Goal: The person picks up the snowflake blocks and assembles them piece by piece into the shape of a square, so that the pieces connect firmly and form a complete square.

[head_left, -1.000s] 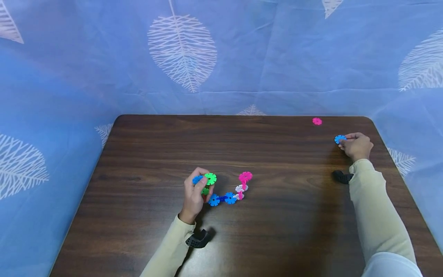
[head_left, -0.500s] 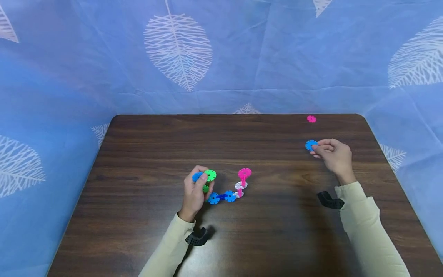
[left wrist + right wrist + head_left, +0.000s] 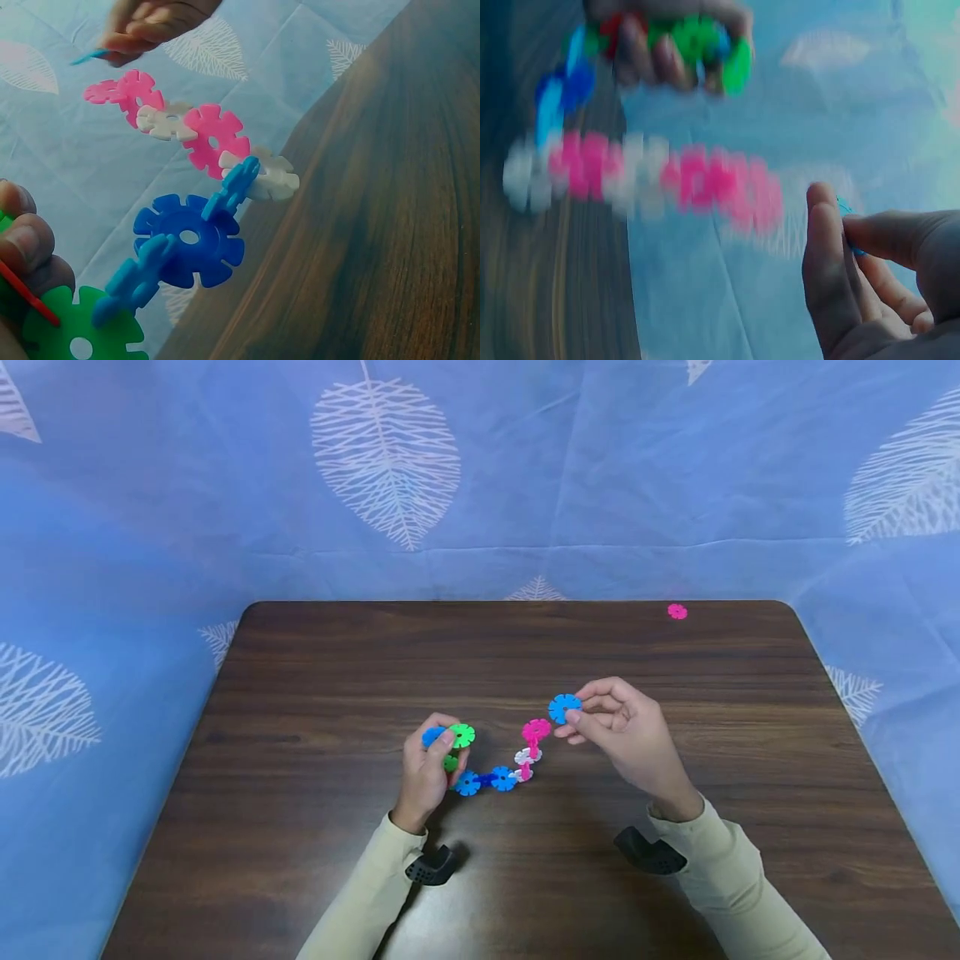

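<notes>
My left hand [image 3: 429, 770] grips one end of a chain of interlocking notched plastic discs. Green, blue and red pieces show at its fingers. From there the chain curves right through a dark blue disc [image 3: 189, 238], light blue ones, then white and pink ones, with a pink disc [image 3: 536, 730] at the far end. Between thumb and fingers my right hand [image 3: 626, 735] pinches a single light blue disc [image 3: 564, 708], just above and right of that pink end. In the right wrist view the chain is blurred, and fingers hide most of the pinched disc.
A loose pink disc [image 3: 677, 612] lies near the back right edge of the dark wooden table [image 3: 337, 660]. Behind the table hangs a blue cloth [image 3: 525, 460] with white leaf prints. Each wrist wears a black device [image 3: 651, 852].
My right hand has carried the light blue disc left and nearer, from the table's right side to the pink end of the chain. The left hand has stayed nearly still with the chain.
</notes>
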`<state>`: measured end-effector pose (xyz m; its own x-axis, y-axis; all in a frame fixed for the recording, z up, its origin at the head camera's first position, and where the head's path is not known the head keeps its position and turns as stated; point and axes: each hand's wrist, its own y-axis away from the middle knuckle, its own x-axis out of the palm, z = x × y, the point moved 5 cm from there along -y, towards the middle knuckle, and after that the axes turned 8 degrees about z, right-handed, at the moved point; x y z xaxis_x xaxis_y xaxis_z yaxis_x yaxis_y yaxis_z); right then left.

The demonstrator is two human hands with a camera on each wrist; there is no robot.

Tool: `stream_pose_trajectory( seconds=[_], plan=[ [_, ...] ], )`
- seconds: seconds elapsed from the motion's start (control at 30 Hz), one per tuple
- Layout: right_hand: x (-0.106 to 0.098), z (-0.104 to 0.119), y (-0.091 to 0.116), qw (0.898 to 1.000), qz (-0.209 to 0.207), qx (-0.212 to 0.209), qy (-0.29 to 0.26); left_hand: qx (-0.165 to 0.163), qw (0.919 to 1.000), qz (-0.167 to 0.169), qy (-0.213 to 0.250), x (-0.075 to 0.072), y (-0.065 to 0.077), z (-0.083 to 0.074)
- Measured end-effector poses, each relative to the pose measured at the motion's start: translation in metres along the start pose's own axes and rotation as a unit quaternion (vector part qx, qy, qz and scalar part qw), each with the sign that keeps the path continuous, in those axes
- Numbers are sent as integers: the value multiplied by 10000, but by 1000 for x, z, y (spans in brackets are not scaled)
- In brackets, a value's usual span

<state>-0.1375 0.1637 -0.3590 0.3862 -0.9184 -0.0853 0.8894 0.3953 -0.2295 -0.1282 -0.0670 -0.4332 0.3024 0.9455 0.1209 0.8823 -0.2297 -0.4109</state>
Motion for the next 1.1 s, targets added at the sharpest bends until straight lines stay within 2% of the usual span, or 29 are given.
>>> stream_pose_trajectory(
  seconds=[0.17,0.27,0.43,0.57,1.1],
  plan=[
    [31,2,-2,9995,26,174,269,25,10000,-28,-45,0,0,-1],
    [45,3,-4,9976,12,287,638,4,10000,-36,-46,0,0,-1],
    [64,4,-8,9915,-5,197,1283,105,9999,-1,-81,-1,-1,-5],
    [70,2,-11,9890,-11,250,1458,155,9998,-19,-116,0,0,-6],
    [77,-6,-11,9903,235,301,1336,133,9987,162,-470,4,2,-8]
  ],
)
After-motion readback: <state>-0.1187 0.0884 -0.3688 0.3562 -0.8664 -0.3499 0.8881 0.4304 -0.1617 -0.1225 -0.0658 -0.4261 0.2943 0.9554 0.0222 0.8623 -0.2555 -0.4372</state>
